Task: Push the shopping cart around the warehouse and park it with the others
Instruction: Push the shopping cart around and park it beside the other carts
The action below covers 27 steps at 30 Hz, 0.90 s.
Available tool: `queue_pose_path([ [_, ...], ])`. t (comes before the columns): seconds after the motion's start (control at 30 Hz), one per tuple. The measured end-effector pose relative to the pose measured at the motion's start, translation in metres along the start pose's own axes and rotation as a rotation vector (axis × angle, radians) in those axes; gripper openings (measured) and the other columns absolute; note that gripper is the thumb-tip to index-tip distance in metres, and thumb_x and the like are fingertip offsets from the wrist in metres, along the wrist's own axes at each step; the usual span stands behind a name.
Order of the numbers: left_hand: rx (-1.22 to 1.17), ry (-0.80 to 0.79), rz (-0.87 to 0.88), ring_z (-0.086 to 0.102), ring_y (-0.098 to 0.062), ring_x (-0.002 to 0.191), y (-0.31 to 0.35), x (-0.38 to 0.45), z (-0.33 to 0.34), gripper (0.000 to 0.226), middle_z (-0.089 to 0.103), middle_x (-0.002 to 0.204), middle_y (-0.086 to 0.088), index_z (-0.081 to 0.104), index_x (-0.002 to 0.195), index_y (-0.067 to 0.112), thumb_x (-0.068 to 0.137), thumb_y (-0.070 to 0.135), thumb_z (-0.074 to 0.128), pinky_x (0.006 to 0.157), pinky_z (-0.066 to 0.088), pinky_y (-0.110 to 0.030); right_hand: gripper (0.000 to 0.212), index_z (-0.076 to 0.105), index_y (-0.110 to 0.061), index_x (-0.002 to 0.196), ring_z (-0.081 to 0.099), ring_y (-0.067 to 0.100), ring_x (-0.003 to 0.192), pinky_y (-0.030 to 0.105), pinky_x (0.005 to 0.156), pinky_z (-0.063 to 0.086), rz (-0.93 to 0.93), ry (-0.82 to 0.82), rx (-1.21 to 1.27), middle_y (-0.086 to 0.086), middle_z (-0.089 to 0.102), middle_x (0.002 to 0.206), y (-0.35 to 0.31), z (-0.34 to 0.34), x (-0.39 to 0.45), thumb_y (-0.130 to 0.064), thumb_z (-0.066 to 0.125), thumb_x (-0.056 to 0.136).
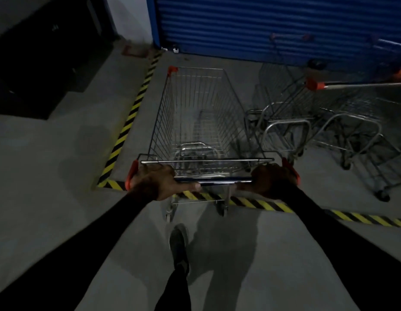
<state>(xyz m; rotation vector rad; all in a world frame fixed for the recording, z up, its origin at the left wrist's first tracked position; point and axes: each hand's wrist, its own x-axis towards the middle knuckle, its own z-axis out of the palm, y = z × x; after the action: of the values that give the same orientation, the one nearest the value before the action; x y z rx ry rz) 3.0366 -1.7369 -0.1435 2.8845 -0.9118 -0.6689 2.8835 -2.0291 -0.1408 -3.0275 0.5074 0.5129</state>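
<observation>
An empty wire shopping cart [170, 113] with orange corner caps stands straight ahead of me, its basket inside a bay marked with yellow-black floor tape [136, 104]. My left hand [159, 182] grips the left end of the cart's dark handle bar [224, 181]. My right hand [271, 181] grips the right end. Two other parked carts [329, 104] stand to the right of my cart, one with an orange-capped handle. The rear wheels of my cart sit on the near tape line.
A blue roller shutter [262, 25] closes the far end of the bay. A large dark cabinet [42, 52] stands at the left. Grey concrete floor [49, 176] spreads left and behind. My foot [178, 243] is just behind the cart.
</observation>
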Motion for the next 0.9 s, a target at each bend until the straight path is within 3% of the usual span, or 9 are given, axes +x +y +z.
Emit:
queue_pose_path([
  [0.07,-0.003,0.025,0.005,0.069,-0.023,0.109,-0.007,0.044,-0.014,0.117,0.072,0.096,0.003,0.073,0.074,0.026,0.046,0.123,0.013,0.111,0.045,-0.052,0.108,0.072,-0.027,0.08,0.07,0.018,0.098,0.04,0.098,0.049,0.0,-0.064,-0.005,-0.006,0.07,0.088,0.008,-0.02,0.047,-0.117,0.016,0.056],
  [0.17,0.025,0.0,0.001,0.067,-0.024,0.117,-0.016,0.104,-0.042,0.126,0.074,0.112,0.003,0.078,0.089,0.027,0.047,0.122,0.007,0.117,0.035,-0.059,0.089,0.07,-0.028,0.081,0.068,0.018,0.098,0.048,0.117,0.036,-0.009,-0.078,-0.075,-0.005,0.073,0.093,0.011,-0.05,0.109,-0.107,0.032,0.072],
  [0.27,0.023,-0.034,-0.037,0.063,-0.028,0.125,-0.027,0.16,-0.072,0.124,0.072,0.127,-0.002,0.074,0.097,0.028,0.047,0.123,0.011,0.12,0.032,-0.061,0.083,0.069,-0.024,0.079,0.069,0.019,0.098,0.043,0.113,0.041,-0.002,-0.084,-0.083,-0.003,0.071,0.091,0.013,-0.07,0.167,-0.102,0.039,0.078],
  [0.37,0.023,-0.023,-0.018,0.067,-0.028,0.107,-0.042,0.214,-0.091,0.118,0.072,0.107,-0.002,0.068,0.078,0.025,0.046,0.123,0.011,0.113,0.042,-0.057,0.112,0.073,-0.018,0.07,0.07,0.018,0.081,0.043,0.1,0.053,-0.006,-0.026,0.067,-0.002,0.068,0.072,0.02,-0.079,0.223,-0.116,0.02,0.056],
  [0.43,0.038,-0.029,-0.007,0.067,-0.025,0.099,-0.05,0.247,-0.105,0.12,0.071,0.096,0.002,0.072,0.075,0.023,0.046,0.123,0.011,0.111,0.044,-0.055,0.116,0.075,-0.016,0.066,0.07,0.017,0.077,0.041,0.102,0.052,-0.013,-0.062,0.072,-0.002,0.067,0.065,0.024,-0.088,0.257,-0.117,0.018,0.057],
  [0.53,0.07,0.001,0.011,0.067,-0.023,0.095,-0.06,0.291,-0.125,0.116,0.069,0.087,0.002,0.068,0.071,0.022,0.05,0.122,0.013,0.108,0.044,-0.053,0.098,0.073,-0.021,0.065,0.07,0.013,0.089,0.048,0.118,0.032,0.016,-0.097,0.018,-0.006,0.074,0.076,0.02,-0.111,0.296,-0.11,0.033,0.068],
  [0.67,0.089,0.06,0.059,0.065,-0.024,0.084,-0.071,0.344,-0.153,0.105,0.064,0.081,-0.002,0.054,0.065,0.023,0.055,0.121,0.016,0.08,0.05,-0.038,0.103,0.076,-0.025,0.088,0.07,0.02,0.111,0.046,0.118,0.033,0.047,-0.037,-0.034,-0.002,0.077,0.101,0.023,-0.125,0.353,-0.111,0.027,0.059],
  [0.77,0.115,0.047,0.026,0.068,-0.029,0.102,-0.079,0.384,-0.167,0.108,0.072,0.101,-0.005,0.06,0.071,0.027,0.052,0.122,0.012,0.098,0.051,-0.049,0.099,0.07,-0.029,0.078,0.069,0.017,0.109,0.051,0.122,0.023,0.049,0.007,-0.032,-0.007,0.076,0.097,0.026,-0.137,0.392,-0.115,0.026,0.061],
  [0.9,0.137,0.012,-0.008,0.066,-0.03,0.122,-0.086,0.428,-0.185,0.114,0.073,0.121,-0.003,0.067,0.085,0.029,0.052,0.121,0.009,0.112,0.043,-0.057,0.098,0.075,-0.024,0.084,0.072,0.018,0.1,0.04,0.105,0.039,0.028,0.076,-0.05,-0.005,0.076,0.091,0.031,-0.153,0.434,-0.111,0.033,0.067],
])
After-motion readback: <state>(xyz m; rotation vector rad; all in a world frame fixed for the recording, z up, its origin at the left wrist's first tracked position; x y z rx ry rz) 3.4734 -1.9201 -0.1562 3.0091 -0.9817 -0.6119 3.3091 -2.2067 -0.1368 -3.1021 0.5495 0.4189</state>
